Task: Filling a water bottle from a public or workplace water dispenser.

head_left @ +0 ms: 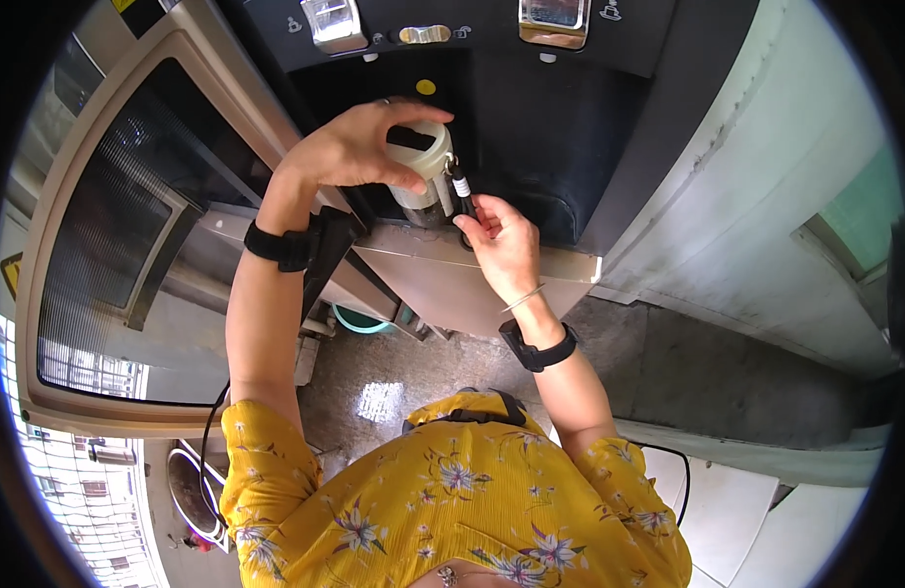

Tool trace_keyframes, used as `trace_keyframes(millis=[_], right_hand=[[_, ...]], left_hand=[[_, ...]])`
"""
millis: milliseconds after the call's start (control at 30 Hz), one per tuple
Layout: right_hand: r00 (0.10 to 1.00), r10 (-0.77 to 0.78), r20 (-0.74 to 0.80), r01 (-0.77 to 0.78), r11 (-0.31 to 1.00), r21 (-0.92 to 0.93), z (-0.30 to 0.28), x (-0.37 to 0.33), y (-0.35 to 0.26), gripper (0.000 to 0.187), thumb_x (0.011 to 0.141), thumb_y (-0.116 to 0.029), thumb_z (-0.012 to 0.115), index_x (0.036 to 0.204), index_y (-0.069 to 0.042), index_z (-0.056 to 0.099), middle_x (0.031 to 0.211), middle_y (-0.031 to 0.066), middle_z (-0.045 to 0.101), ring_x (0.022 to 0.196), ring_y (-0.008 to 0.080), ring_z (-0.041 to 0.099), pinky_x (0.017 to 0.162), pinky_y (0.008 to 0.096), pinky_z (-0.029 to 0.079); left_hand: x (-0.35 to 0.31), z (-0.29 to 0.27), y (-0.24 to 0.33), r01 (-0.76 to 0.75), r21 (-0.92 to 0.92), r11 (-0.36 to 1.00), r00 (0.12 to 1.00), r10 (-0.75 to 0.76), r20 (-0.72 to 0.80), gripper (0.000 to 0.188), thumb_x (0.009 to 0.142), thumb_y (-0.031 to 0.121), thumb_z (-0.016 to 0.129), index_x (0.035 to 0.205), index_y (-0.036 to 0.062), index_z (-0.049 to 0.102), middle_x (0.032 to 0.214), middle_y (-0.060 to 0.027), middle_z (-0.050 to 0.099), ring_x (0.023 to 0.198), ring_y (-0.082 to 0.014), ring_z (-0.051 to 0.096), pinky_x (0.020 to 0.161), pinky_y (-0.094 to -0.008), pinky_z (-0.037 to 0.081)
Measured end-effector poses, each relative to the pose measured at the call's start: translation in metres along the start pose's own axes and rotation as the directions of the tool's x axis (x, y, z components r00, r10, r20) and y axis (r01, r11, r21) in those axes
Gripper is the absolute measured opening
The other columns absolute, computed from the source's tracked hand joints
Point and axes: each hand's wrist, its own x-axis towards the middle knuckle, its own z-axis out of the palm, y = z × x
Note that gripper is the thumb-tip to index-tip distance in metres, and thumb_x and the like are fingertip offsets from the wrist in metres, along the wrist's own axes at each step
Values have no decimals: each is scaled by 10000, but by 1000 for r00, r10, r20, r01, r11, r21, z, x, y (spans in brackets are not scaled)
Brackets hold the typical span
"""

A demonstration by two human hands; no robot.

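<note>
A clear cup (424,197) with a pale, translucent rim stands upright at the front left of a black dispenser's recess. Its top looks dark inside; whether that is a lid or the open mouth I cannot tell. My left hand (349,147) grips it near the rim, thumb on the near side and fingers across the far side. A black-and-white carry strap (461,184) hangs from the cup's right side. My right hand (504,245) pinches the strap's lower end between thumb and fingers, just right of the cup.
The black dispenser (540,127) has two shiny levers above the recess and a small metallic switch between them. A framed window panel (158,245) stands open at left. A pale wall (707,186) rises at right. A teal basin (362,319) sits low on the floor.
</note>
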Motion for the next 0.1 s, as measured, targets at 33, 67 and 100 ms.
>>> trace_keyframes(millis=[33,67,100], right_hand=[[998,51,36,-51,999,5,-5,-1,-1,347,830,-130,833,1146,-48,713,845,97,726,713,173,680,655,306,549],[996,72,55,-76,994,77,-9,-3,1,340,849,-134,828,1164,-67,721,881,75,750,727,173,700,674,300,566],[993,93,73,-103,984,147,-13,-7,5,334,867,-138,823,1183,-86,728,917,52,774,741,174,719,693,295,583]], left_hand=[[1,-1,-1,19,32,999,1000,-19,-13,884,603,119,921,1428,118,603,1405,-134,612,1302,-302,580,1140,-408,448],[1,-1,-7,-17,61,998,1000,18,-16,884,602,128,923,1427,123,604,1420,-144,601,1308,-320,574,1137,-415,454],[0,1,-9,-27,88,996,998,31,-49,892,600,156,934,1429,130,604,1425,-163,596,1307,-327,575,1145,-420,449]])
